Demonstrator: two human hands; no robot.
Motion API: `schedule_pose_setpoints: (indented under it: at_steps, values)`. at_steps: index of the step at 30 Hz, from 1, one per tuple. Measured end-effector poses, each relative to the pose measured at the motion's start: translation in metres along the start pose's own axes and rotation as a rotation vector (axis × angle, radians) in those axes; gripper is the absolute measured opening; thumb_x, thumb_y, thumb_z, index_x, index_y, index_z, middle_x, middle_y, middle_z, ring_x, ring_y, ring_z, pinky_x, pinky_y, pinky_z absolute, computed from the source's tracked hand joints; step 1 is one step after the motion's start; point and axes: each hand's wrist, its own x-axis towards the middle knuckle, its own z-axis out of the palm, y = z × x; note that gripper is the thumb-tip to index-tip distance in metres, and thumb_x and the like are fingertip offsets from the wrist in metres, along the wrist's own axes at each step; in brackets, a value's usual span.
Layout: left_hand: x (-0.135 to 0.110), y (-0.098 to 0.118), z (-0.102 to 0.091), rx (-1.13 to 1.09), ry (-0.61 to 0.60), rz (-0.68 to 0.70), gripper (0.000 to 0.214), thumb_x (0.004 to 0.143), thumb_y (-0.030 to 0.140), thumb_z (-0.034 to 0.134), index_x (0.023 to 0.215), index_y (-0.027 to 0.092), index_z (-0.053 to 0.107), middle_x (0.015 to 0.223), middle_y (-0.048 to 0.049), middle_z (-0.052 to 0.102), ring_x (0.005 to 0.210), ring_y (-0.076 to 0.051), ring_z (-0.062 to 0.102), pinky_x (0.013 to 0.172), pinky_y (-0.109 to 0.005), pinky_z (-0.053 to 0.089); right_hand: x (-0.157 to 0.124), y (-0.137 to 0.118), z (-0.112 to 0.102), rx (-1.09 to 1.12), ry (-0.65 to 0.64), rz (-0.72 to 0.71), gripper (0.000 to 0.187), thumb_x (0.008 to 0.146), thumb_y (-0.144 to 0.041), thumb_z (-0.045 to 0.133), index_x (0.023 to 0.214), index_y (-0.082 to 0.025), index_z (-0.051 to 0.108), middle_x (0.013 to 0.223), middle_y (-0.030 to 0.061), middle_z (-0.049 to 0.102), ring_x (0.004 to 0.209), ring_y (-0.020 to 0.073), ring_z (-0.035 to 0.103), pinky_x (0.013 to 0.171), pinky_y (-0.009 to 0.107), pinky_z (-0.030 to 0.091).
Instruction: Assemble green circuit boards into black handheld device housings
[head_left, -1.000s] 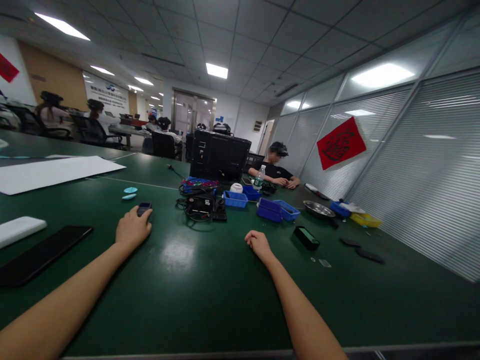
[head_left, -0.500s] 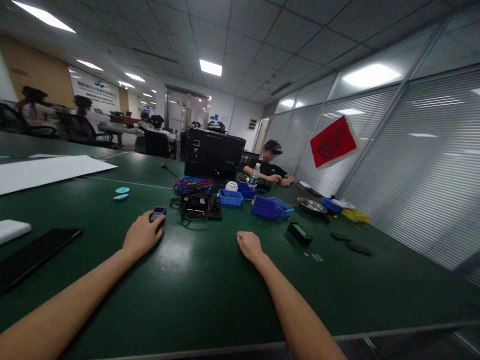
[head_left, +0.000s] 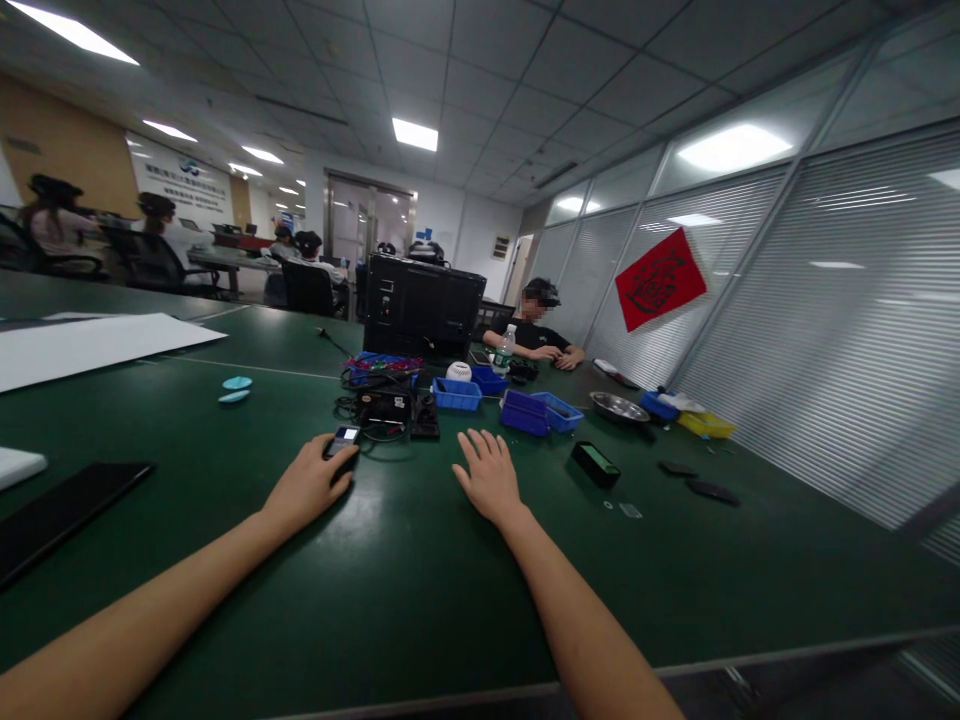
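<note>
My left hand (head_left: 307, 487) is closed around a small dark handheld device (head_left: 346, 436) with a small lit screen, low over the green table (head_left: 405, 590). My fingers cover part of its body. To the right, my right hand (head_left: 489, 477) is open, palm down with fingers spread, holding nothing; whether it touches the tabletop I cannot tell. Just beyond the device lies a black box with tangled cables (head_left: 384, 405). A blue tray (head_left: 457, 396) is beyond my right hand, and a black case with a green inside (head_left: 595, 463) lies to its right.
A black monitor (head_left: 424, 305) stands at the back, near a water bottle (head_left: 505, 352) and a white ball (head_left: 459, 372). Farther right are a metal pan (head_left: 619, 407) and a yellow tray (head_left: 705, 426). A black slab (head_left: 71, 505) lies left. Another person (head_left: 541, 325) sits across the table.
My right hand has gone from a fist to open with spread fingers. My left hand has moved right and slightly nearer with the device, whose screen now shows a bright patch.
</note>
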Motion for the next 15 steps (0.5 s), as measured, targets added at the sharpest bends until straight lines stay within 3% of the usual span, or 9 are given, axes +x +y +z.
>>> schedule_pose_setpoints:
  at_steps: [3, 5, 9, 15]
  values:
    - [0.001, 0.013, 0.003, -0.056, -0.016, 0.063, 0.042, 0.078, 0.04, 0.047, 0.118, 0.027, 0.049, 0.12, -0.0102, 0.038, 0.102, -0.025, 0.048, 0.087, -0.037, 0.041, 0.002, 0.0, -0.002, -0.018, -0.003, -0.003, 0.067, 0.079, -0.057, 0.04, 0.136, -0.024, 0.025, 0.144, 0.0071, 0.015, 0.131, 0.0304, 0.004, 0.101, 0.052, 0.005]
    - [0.001, 0.023, 0.005, -0.089, -0.029, 0.092, 0.043, 0.079, 0.041, 0.047, 0.12, 0.028, 0.047, 0.122, -0.01, 0.036, 0.097, -0.022, 0.05, 0.086, -0.036, 0.042, 0.003, 0.001, -0.001, -0.03, -0.038, 0.001, 0.073, 0.077, -0.062, 0.038, 0.137, -0.023, 0.023, 0.146, 0.0071, 0.009, 0.131, 0.0308, -0.004, 0.101, 0.055, 0.001]
    - [0.004, 0.046, 0.013, -0.151, -0.052, 0.124, 0.047, 0.078, 0.042, 0.049, 0.123, 0.028, 0.043, 0.126, -0.0099, 0.033, 0.095, -0.022, 0.052, 0.084, -0.036, 0.044, 0.002, 0.001, 0.0, -0.04, -0.038, 0.001, 0.068, 0.079, -0.062, 0.035, 0.133, -0.022, 0.032, 0.145, 0.0081, 0.009, 0.131, 0.0304, -0.006, 0.1, 0.057, -0.002]
    - [0.013, 0.091, 0.032, -0.217, -0.072, 0.256, 0.052, 0.077, 0.04, 0.051, 0.126, 0.027, 0.039, 0.132, -0.0111, 0.03, 0.101, -0.023, 0.052, 0.083, -0.035, 0.045, 0.002, 0.006, 0.001, -0.005, 0.115, 0.053, 0.049, 0.083, -0.048, 0.04, 0.125, -0.023, 0.044, 0.143, 0.0092, 0.021, 0.131, 0.0313, 0.005, 0.099, 0.059, 0.004]
